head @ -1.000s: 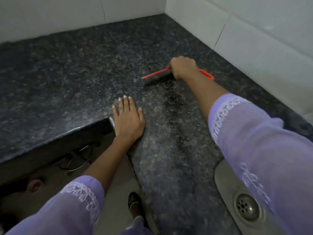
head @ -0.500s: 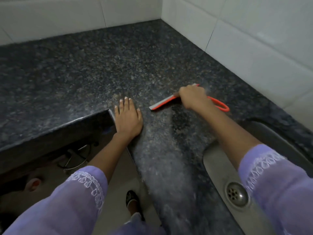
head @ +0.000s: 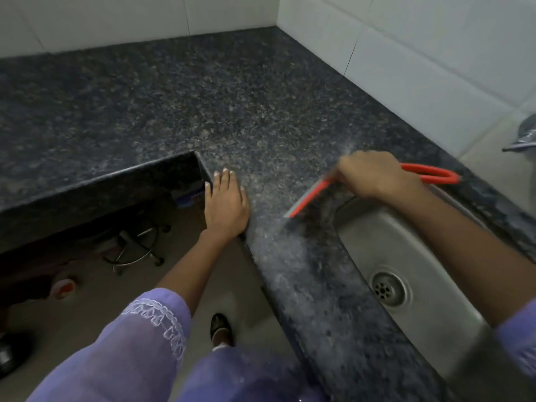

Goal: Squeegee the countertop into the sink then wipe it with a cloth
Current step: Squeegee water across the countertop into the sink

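While the left hand (head: 226,206) rests flat, the right hand (head: 374,175) grips the squeegee (head: 307,198).

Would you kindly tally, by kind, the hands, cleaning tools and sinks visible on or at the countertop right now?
Hands: 2, the left hand flat on the countertop, the right hand gripping the tool
Cleaning tools: 1, the red squeegee
Sinks: 1, the steel sink
Total: 4

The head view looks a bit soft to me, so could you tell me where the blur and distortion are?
In the head view, the right hand and squeegee are motion-smeared; the left hand is sharper; wide-angle bending curves the tiled wall; the sink shows dull sheen.
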